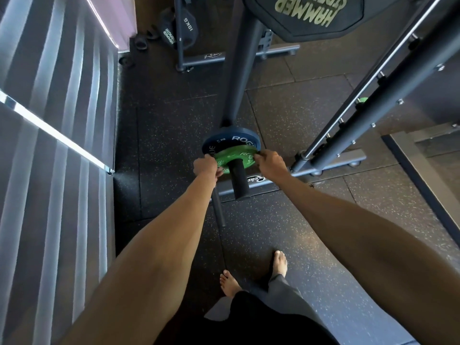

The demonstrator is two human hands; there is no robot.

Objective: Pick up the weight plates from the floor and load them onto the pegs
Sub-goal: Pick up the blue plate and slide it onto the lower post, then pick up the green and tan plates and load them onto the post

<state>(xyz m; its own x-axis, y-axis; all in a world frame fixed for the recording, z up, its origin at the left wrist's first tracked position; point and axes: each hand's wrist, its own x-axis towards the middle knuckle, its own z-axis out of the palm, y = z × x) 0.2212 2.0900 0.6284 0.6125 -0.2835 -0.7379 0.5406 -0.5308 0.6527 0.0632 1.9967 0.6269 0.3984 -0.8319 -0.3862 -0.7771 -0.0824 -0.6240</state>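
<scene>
Speckled black rubber tiles (pixel 174 145) cover the gym floor. Off the floor, a green plate (pixel 235 159) is threaded on a thick black peg (pixel 240 179) that juts toward the camera from a dark machine post (pixel 242 78). A larger blue plate (pixel 224 140) sits just behind it on the same peg; whether the two faces touch cannot be told. The left hand (pixel 205 168) grips the green plate's left edge with its fingers curled round the rim, and the right hand (pixel 270 163) grips the right edge the same way. Both bare arms are stretched out. A thin dark bar (pixel 219 210) slants down below the left wrist. Two bare feet (pixel 230 282) stand on the tiles near the bottom. A slanted metal rack (pixel 373 95) rises on the right, striped blinds (pixel 49 120) fill the left, and a black pad (pixel 311 16) with yellow lettering hangs at the top.
</scene>
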